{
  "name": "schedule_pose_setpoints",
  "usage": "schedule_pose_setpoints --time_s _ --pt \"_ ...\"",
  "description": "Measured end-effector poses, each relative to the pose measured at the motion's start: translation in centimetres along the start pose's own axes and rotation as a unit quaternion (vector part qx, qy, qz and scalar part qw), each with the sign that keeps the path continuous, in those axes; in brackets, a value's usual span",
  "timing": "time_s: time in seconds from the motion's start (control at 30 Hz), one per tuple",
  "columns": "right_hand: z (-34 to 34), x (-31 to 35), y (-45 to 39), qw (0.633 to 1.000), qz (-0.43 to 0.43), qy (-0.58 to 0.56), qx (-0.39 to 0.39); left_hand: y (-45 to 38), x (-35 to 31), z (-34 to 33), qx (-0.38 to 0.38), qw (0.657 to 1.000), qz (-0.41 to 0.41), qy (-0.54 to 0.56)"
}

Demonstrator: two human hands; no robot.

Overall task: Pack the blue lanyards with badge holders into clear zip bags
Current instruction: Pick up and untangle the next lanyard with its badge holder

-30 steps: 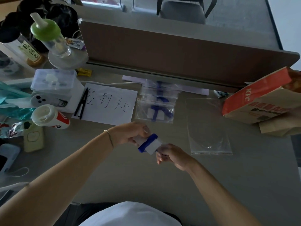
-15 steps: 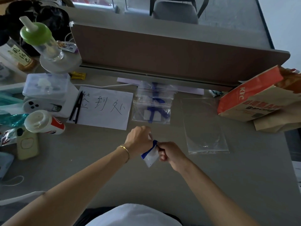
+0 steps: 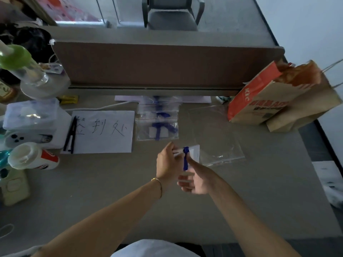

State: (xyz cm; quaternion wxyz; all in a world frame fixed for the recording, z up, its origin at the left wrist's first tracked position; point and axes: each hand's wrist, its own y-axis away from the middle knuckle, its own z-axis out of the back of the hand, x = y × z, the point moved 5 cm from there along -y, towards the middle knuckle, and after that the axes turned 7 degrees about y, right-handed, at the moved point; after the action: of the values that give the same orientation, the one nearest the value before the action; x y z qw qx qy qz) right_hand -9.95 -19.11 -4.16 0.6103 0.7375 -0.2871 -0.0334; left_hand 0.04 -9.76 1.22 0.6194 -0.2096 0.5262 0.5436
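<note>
An office: a grey surface (image 3: 259, 191) backed by a brown desk partition (image 3: 167, 64), an office chair (image 3: 171, 17) beyond it, and a handwritten paper sign (image 3: 104, 131) with pens (image 3: 70, 138).

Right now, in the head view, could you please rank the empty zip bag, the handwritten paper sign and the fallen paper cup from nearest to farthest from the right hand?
1. Empty zip bag: flat on the desk, just right of and beyond the right hand.
2. Handwritten paper sign: beyond and to the left.
3. Fallen paper cup: far left, on its side.
</note>
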Motion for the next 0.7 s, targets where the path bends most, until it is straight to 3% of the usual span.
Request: schedule_pose_setpoints --time_s 0.07,0.17,0.3,0.43,0.57,0.7 --pt "0.7 0.0 -0.1 0.99 0.067 -0.117 -0.037 0.5 -0.1 -1.4 0.006 1.0 0.02 0.022" --pt "2.7 -0.1 0.0 0.942 0.165 -0.268 -0.119 0.9 0.0 -3.8 0.039 0.999 0.028 0.022" --pt "6.8 -0.5 1.4 0.909 0.272 -0.283 -0.14 1.0 -0.1 -7.2 0.103 0.994 -0.012 -0.019" --pt "12.4 -2.8 1.6 0.895 0.265 -0.275 -0.23 -0.2 0.8 -10.1 0.112 0.978 -0.078 -0.156" --pt "15.7 -5.1 2.1 0.889 0.25 -0.237 -0.301 -1.6 2.3 -13.3 0.162 0.927 -0.151 -0.302" --pt "16.7 -7.3 2.3 0.884 0.244 -0.224 -0.328 -2.9 3.9 -16.0 0.19 0.887 -0.206 -0.368"
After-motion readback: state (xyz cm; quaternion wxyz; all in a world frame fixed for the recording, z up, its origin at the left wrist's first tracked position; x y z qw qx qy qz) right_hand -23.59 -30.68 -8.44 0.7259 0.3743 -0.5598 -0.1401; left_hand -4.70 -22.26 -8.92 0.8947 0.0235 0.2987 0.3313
